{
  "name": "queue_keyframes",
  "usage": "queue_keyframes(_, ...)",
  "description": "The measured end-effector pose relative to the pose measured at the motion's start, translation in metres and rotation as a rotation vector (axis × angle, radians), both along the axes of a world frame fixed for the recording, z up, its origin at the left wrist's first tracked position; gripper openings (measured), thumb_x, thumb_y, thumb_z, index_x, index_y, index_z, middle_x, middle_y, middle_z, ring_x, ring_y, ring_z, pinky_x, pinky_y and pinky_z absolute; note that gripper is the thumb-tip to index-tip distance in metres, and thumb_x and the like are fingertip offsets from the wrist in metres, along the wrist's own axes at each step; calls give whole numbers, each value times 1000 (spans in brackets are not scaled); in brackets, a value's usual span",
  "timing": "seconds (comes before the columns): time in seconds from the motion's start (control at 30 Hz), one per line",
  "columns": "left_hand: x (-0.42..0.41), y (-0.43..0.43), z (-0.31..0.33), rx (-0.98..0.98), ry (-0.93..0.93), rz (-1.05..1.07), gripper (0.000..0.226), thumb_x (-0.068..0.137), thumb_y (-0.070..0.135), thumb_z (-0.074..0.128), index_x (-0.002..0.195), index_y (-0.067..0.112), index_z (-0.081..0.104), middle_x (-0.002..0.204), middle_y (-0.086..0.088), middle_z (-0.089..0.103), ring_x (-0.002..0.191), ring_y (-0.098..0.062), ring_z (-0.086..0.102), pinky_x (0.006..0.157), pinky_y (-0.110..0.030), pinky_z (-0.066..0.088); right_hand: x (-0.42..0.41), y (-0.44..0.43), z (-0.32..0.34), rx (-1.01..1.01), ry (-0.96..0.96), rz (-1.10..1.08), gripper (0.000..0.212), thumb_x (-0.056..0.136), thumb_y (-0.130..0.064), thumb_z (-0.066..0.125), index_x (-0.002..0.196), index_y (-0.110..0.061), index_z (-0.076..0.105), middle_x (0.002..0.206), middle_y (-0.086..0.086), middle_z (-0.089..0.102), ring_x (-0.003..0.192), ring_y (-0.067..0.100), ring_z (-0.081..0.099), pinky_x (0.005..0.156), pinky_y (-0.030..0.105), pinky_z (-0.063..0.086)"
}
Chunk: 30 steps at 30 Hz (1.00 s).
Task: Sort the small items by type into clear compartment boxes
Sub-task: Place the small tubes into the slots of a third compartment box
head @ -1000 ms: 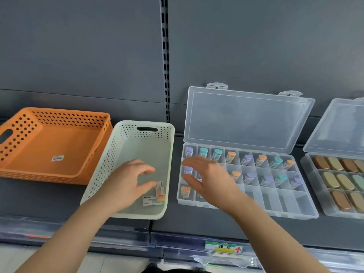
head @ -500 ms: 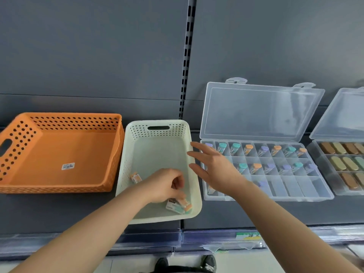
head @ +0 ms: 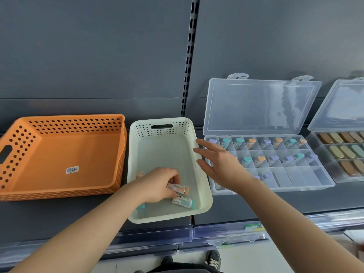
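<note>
Nearest us, in the white basket [head: 204,203], our left hand [head: 157,184] curls its fingers round an orange-capped tube [head: 180,189], which looks low in the basket, not yet carried out. Just beside it a teal-capped tube [head: 184,201] lies loose. A teal bit [head: 140,206] peeps from under the wrist and an orange bit [head: 140,174] shows behind the hand, so we judge about four tubes are left to sort. Our right hand [head: 222,166] hovers with fingers spread, holding nothing, over the basket's right rim and the left end of the box [head: 295,180]. In that box the far row looks full and the middle row nearly so. The near row shows a couple of purple-capped tubes towards its left and bare compartments to the right, though our hand hides the leftmost cells. We reckon the job is mostly done. Left of the white basket, the orange basket [head: 78,127] shows only a sticker. At the far right a second box [head: 332,170] holds flat oval pieces. Both lids [head: 260,107] stand open against the back of the shelf [head: 256,201].
</note>
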<state>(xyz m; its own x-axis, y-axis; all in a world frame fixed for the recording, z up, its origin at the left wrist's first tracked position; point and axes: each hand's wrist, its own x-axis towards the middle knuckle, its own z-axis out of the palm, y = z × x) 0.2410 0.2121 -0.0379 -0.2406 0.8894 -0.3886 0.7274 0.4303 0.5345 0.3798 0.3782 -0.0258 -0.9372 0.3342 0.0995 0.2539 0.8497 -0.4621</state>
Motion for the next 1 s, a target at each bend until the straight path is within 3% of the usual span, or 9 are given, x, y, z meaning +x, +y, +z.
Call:
queue_keyframes(0.13, 13, 4, 1, -25, 158, -176, 37, 75, 36, 76, 106, 27, 59, 101, 8, 55, 91, -12, 52, 77, -29, 45, -1, -2, 0, 10, 0, -5, 34, 97, -22, 51, 130, -15, 59, 148, -2, 41, 127, 15, 47, 91, 20, 38)
queue_keyframes(0.27, 20, 15, -4, -53, 179, -243, 24, 79, 29, 73, 99, 21, 63, 98, 1, 57, 88, -18, 52, 71, -31, 41, -2, -3, 1, 14, -2, 7, 34, 97, -20, 52, 129, -14, 59, 148, 0, 42, 126, 16, 49, 91, 19, 37)
queue_keyframes(0.4, 4, 2, 15, -1, 64, -59, 21, 86, 28, 67, 102, 18, 59, 92, 4, 59, 76, -13, 51, 60, -22, 35, -3, -4, 5, 64, -20, 13, 32, 94, -20, 56, 125, -12, 62, 149, 2, 39, 129, 18, 45, 87, 21, 38)
queue_keyframes(0.5, -14, -29, 42, 119, 59, 148, 20, 92, 35, 58, 107, 23, 50, 91, 9, 57, 73, -8, 54, 61, -24, 42, -13, -14, 6, 102, -9, 83, 31, 89, -21, 64, 119, -11, 66, 143, 5, 46, 126, 24, 48, 90, 34, 48)
queue_keyframes(0.67, -21, -86, 53, 208, 130, 480, 27, 99, 40, 38, 123, 27, 37, 91, 16, 48, 74, -5, 50, 55, -24, 35, -54, -55, 4, -100, -247, 205, 47, 92, -26, 61, 136, -18, 50, 135, 0, 52, 113, 17, 56, 97, 34, 46)
queue_keyframes(0.73, -18, -94, 50, 197, 138, 547, 25, 97, 43, 41, 115, 25, 38, 91, 12, 50, 73, -8, 52, 55, -25, 38, -73, -70, 0, -171, -393, 221, 56, 90, -29, 62, 142, -23, 41, 133, 3, 48, 110, 18, 57, 95, 35, 48)
queue_keyframes(0.83, -16, -96, 49, 253, 145, 630, 32, 87, 43, 62, 99, 21, 43, 86, 7, 53, 71, -9, 51, 54, -24, 36, -94, -83, -8, -88, -548, 281, 64, 87, -37, 64, 144, -31, 34, 129, 7, 41, 110, 27, 55, 94, 39, 49)
queue_keyframes(0.9, -17, -96, 49, 253, 146, 658, 40, 80, 43, 71, 99, 22, 43, 83, 7, 52, 69, -9, 51, 52, -24, 35, -100, -87, -10, -26, -568, 321, 60, 84, -39, 68, 137, -32, 40, 122, 5, 41, 102, 27, 56, 91, 40, 51)
queue_keyframes(1.0, -19, -99, 49, 218, 157, 674, 46, 76, 45, 74, 99, 25, 40, 81, 12, 47, 66, -9, 48, 51, -22, 33, -100, -86, -12, -106, -489, 256, 58, 74, -34, 78, 121, -26, 45, 110, -1, 47, 94, 20, 56, 84, 36, 52)
